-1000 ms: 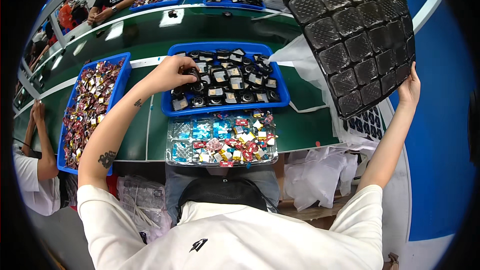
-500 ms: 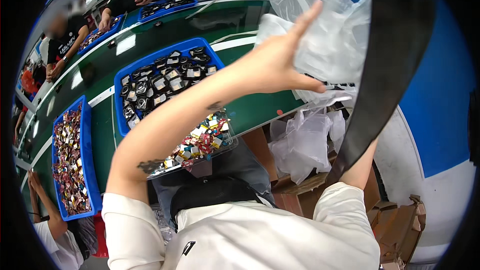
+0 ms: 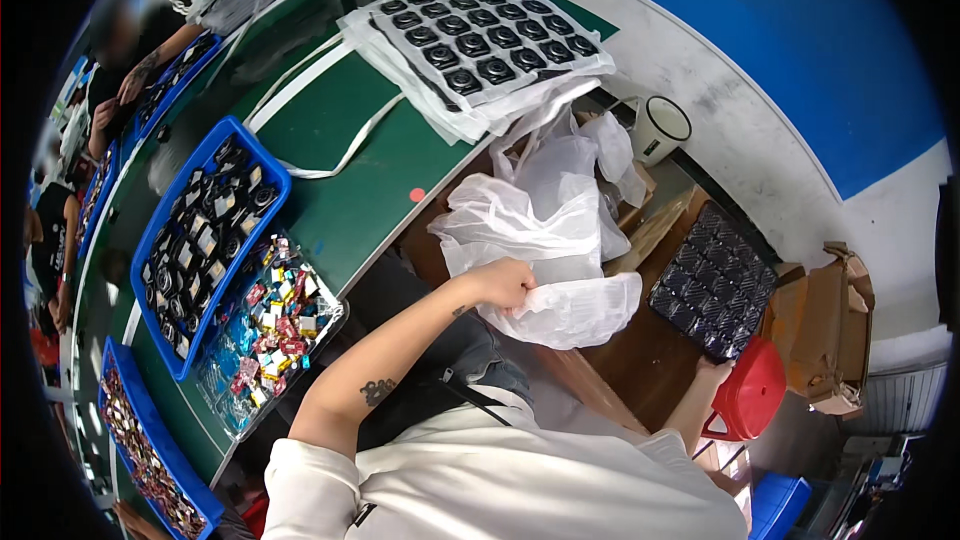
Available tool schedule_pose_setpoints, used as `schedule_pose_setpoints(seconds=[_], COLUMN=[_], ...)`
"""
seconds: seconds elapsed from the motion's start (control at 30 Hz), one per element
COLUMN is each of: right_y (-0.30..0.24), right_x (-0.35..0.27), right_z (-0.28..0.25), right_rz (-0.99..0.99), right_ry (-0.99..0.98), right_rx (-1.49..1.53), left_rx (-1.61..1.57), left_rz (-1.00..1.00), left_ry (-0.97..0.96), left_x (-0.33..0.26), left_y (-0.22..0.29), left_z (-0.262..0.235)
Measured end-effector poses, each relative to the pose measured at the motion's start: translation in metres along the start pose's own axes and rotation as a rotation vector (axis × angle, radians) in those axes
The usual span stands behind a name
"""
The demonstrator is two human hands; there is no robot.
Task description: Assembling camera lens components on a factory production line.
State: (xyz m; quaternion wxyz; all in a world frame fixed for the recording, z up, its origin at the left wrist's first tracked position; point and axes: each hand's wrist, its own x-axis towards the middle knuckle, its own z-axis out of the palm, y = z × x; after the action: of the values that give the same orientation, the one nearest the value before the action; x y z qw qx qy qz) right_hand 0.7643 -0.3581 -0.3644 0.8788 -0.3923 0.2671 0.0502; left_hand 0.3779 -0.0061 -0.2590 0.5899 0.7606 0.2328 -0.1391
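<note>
My left hand [image 3: 507,285] is closed on a translucent white plastic bag [image 3: 590,310], which hangs over an open cardboard box [image 3: 625,360]. Lower right, my right hand [image 3: 712,372] grips the near edge of a black plastic tray [image 3: 715,280] with many moulded pockets. This tray is tilted over the box, and the fingers beneath it are mostly hidden. On the table's far end lies a white-lined tray [image 3: 490,30] with rows of black round-centred parts, atop white plastic sheeting.
Left on the green table [image 3: 340,200] are a blue bin [image 3: 285,175] of black parts, a clear tray [image 3: 335,315] of small coloured pieces, and another blue bin [image 3: 180,475]. A red stool [image 3: 752,390] and white bucket [image 3: 662,125] stand right. People work at far left.
My view has swung right. My left hand, open over plastic sheeting before, has come down and closed on the bag. A dark strip no longer crosses the view; my right hand now shows with the black tray.
</note>
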Motion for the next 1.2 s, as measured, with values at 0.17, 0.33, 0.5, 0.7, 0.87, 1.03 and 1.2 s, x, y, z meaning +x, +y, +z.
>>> schedule_pose_setpoints(seconds=[0.17, 0.33, 0.5, 0.7, 0.87, 1.03, 1.2], right_y=[0.034, 0.111, 0.254, 0.382, 0.436, 0.432, 0.419], right_x=[-0.018, -0.201, -0.232, -0.176, -0.159, -0.159, -0.149], right_z=[-0.052, 0.076, 0.107, 0.132, 0.078, 0.077, 0.08], right_rz=[-0.56, -1.037, -1.206, -0.708, 0.058, 0.163, 0.233], right_ry=[0.552, -0.752, -1.89, -1.176, -1.122, -1.357, -1.512], right_rx=[-1.149, -1.095, -1.442, -2.318, -2.644, -2.592, -2.59], left_rx=[0.027, -0.076, 0.02, 0.224, 0.059, -0.086, -0.036], left_rz=[0.325, 0.37, 0.153, 0.228, 0.185, -0.094, 0.068], left_ry=[0.617, 0.675, 0.715, 0.71, 0.674, 0.66, 0.606], left_x=[0.047, 0.05, 0.031, -0.073, -0.157, -0.173, -0.15], left_y=[-0.006, -0.022, -0.009, 0.046, 0.063, 0.036, 0.027], left_z=[0.013, 0.002, 0.009, 0.008, 0.015, 0.028, 0.016])
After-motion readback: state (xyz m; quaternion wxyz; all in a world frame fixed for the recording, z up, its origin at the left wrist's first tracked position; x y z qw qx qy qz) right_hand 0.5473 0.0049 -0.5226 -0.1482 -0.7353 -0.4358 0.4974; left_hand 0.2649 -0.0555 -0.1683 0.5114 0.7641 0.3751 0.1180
